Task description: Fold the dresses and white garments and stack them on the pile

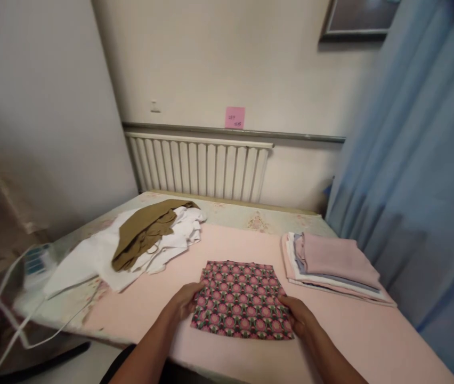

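A folded garment (pixel 243 301) with a pink floral pattern on a dark ground lies flat over the pink cloth (pixel 246 242) on the table. My left hand (pixel 189 300) grips its left edge, fingers closed at the side. At the opposite edge my right hand (pixel 296 313) pinches the fabric, thumb on top. The kind of garment cannot be made out from its folded shape. To the right sits a stack of folded clothes (pixel 334 261), pink on top with grey and white layers beneath.
Loose white clothes (pixel 99 250) and an olive-brown garment (pixel 143 232) lie heaped at the left. A white cord (pixel 23 330) hangs by the table's left corner, near a white and blue object (pixel 38 261). A radiator (pixel 203 162) stands behind; a blue curtain (pixel 406 176) hangs at right.
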Demonstrator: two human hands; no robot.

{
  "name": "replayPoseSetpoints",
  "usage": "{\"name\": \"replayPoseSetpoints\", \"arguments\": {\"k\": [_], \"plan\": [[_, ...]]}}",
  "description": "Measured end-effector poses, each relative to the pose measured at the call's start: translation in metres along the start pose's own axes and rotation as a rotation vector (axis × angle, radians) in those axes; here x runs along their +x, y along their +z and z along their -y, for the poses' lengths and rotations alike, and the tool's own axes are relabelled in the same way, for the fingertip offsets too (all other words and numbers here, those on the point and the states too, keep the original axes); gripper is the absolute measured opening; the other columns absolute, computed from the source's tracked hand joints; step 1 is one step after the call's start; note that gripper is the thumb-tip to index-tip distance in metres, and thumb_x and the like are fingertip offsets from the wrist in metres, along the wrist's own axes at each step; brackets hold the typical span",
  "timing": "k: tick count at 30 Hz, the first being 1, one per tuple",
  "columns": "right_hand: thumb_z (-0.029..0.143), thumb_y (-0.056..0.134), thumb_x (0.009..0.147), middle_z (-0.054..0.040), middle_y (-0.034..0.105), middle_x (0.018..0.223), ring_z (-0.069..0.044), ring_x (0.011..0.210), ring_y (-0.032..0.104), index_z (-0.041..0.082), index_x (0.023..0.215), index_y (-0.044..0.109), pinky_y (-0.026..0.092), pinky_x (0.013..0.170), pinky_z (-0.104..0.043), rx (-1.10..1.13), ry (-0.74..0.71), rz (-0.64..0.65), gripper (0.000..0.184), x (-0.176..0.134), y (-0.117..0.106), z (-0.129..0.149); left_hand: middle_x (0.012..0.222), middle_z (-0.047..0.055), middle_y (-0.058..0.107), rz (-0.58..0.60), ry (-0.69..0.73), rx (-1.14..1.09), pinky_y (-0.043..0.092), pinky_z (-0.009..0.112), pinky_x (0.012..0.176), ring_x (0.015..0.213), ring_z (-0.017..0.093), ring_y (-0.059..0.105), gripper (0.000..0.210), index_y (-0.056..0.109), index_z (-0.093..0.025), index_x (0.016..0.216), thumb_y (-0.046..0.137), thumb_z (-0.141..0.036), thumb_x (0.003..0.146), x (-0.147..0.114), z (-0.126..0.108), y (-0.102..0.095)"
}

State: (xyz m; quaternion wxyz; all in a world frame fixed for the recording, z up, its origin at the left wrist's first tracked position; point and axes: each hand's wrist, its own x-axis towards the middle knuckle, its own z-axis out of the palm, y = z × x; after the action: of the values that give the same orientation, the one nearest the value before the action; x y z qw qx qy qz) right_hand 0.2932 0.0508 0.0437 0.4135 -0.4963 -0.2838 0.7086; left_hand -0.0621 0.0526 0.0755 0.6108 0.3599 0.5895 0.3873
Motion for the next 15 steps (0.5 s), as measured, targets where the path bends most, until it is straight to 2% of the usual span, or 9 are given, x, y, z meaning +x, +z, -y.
{"name": "replayPoseSetpoints", "arguments": {"k": [3, 5, 7, 10, 13, 15], "plan": [[0.03, 0.075, 0.056, -0.0087, 0.073, 0.069, -0.025, 0.073, 0.072, 0.016, 0.073, 0.064, 0.057, 0.073, -0.035, -0.004, -0.078, -0.037, 0.025, 0.007, 0.004, 0.005, 0.085, 0.013, 0.076, 0.177, -0.043, -0.039, 0.059, 0.041, 0.075, 0.082, 0.028, 0.072, 0.046, 0.066, -0.015, 0.092, 0.076, -0.052, 0.065, 0.007, -0.006, 0.006], [0.023, 0.073, 0.051, -0.0044, 0.071, 0.065, -0.022, 0.066, 0.07, 0.016, 0.071, 0.063, 0.055, 0.069, -0.033, -0.017, -0.124, -0.064, 0.024, 0.012, 0.007, 0.009, 0.092, 0.012, 0.076, 0.283, -0.08, -0.169, 0.058, 0.044, 0.079, 0.086, 0.029, 0.072, 0.049, 0.064, -0.016, 0.1, 0.08, -0.043, 0.062, 0.012, -0.009, 0.011], [0.018, 0.071, 0.047, -0.001, 0.069, 0.061, -0.019, 0.059, 0.066, 0.016, 0.071, 0.063, 0.053, 0.063, -0.031, -0.035, -0.168, -0.089, 0.025, 0.016, 0.011, 0.015, 0.098, 0.011, 0.076, 0.31, -0.087, -0.216, 0.057, 0.044, 0.082, 0.09, 0.03, 0.072, 0.054, 0.061, -0.019, 0.108, 0.082, -0.035, 0.061, 0.015, -0.014, 0.015], [0.019, 0.07, 0.045, 0.0007, 0.068, 0.06, -0.016, 0.054, 0.061, 0.016, 0.073, 0.064, 0.048, 0.058, -0.027, -0.062, -0.239, -0.095, 0.028, 0.016, 0.013, 0.034, 0.103, 0.008, 0.075, 0.285, -0.056, -0.191, 0.057, 0.044, 0.083, 0.091, 0.029, 0.072, 0.061, 0.059, -0.024, 0.116, 0.083, -0.03, 0.06, 0.013, -0.033, 0.021], [0.023, 0.071, 0.046, 0.0019, 0.069, 0.064, -0.015, 0.055, 0.06, 0.016, 0.078, 0.066, 0.047, 0.06, -0.027, -0.089, -0.305, -0.064, 0.033, 0.009, 0.004, 0.07, 0.109, 0.006, 0.074, 0.343, 0.022, -0.153, 0.056, 0.042, 0.087, 0.094, 0.027, 0.072, 0.065, 0.057, -0.025, 0.122, 0.083, -0.031, 0.063, 0.009, -0.063, 0.033], [0.025, 0.072, 0.047, 0.0027, 0.069, 0.067, -0.015, 0.057, 0.06, 0.017, 0.082, 0.067, 0.047, 0.061, -0.027, -0.108, -0.351, -0.056, 0.036, 0.002, -0.011, 0.102, 0.112, 0.006, 0.073, 0.343, 0.08, -0.125, 0.056, 0.041, 0.087, 0.094, 0.026, 0.071, 0.068, 0.055, -0.026, 0.126, 0.082, -0.034, 0.064, 0.009, -0.087, 0.049]]}}
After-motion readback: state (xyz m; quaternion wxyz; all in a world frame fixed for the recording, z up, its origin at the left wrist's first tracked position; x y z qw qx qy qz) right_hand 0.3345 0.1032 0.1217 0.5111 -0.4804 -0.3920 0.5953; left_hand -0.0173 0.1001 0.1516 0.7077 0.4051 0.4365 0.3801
